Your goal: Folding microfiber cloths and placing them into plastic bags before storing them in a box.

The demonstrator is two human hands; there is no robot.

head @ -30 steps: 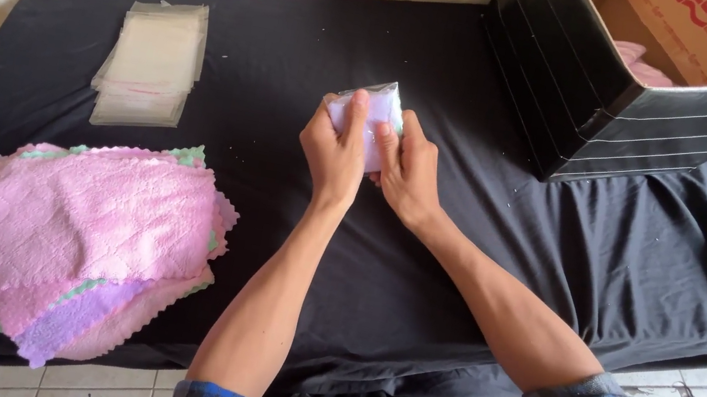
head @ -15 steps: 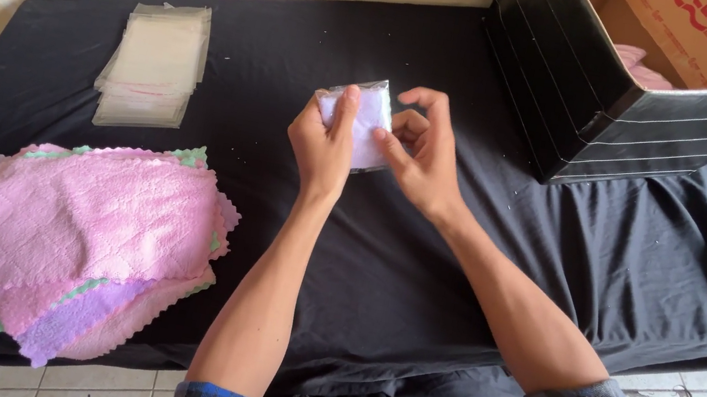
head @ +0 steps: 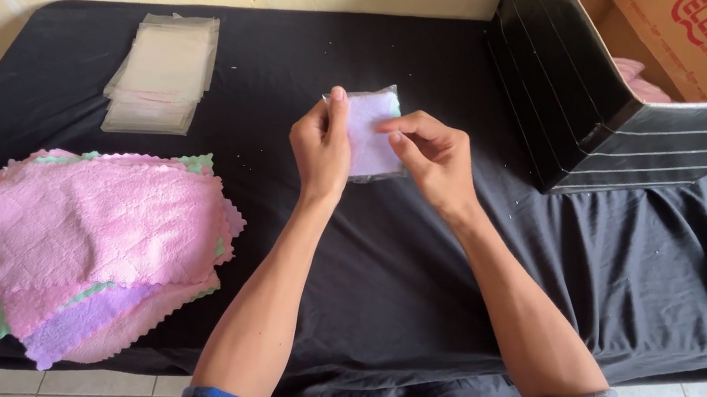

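Observation:
A small clear plastic bag with a folded lilac cloth inside (head: 370, 138) is held above the black table cover (head: 419, 268), near its middle. My left hand (head: 321, 146) grips the bag's left edge, thumb up along its side. The bag's right part is pinched by my right hand (head: 434, 159), its fingers lying across the front. To the left lies a pile of pink, lilac and green cloths (head: 97, 234) with zigzag edges. Beyond it sits a stack of empty clear bags (head: 164, 74).
A black-sided cardboard box (head: 621, 110) stands open at the back right with pink cloth inside. A pale wall runs behind the table. Tiled floor shows at the lower right, past the drooping cover.
Both hands have lifted slightly and shifted the bagged cloth. My right hand's fingers moved from the bag's right edge onto its front.

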